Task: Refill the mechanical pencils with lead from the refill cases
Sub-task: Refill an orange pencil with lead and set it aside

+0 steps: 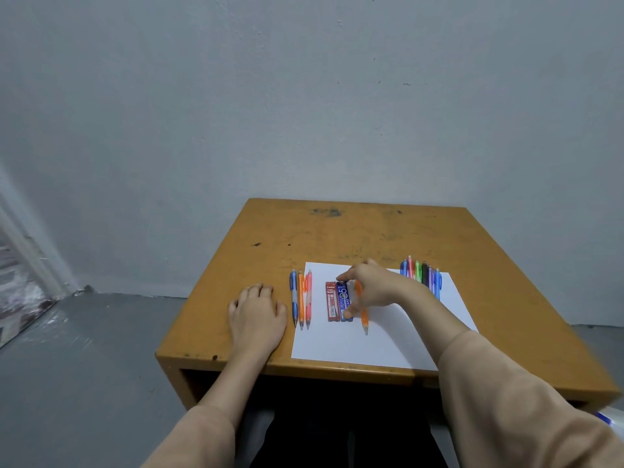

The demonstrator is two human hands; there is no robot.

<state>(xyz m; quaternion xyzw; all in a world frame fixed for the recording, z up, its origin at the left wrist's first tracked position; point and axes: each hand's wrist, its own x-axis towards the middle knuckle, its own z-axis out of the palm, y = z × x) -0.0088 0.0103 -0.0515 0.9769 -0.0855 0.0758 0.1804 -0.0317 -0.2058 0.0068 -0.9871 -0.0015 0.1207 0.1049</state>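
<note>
Right hand [374, 287] is pinching the blue refill case [343, 295] lengthwise.
The case is lying on paper [337, 342], pointing away; the grip's forefinger is meeting its far end, thumb its near end. Left hand [258, 314] is lying flat.

My desk [337, 231]: wood, matt, scuffed, dark-stained toward 12 o'clock. On it paper sheet [337, 342]: smooth, matt. At its 9 o'clock pencils [301, 298]: glossy plastic. Mid-sheet refill cases [332, 302]: shiny plastic. My sleeves [523, 400]: matt cloth.
</note>
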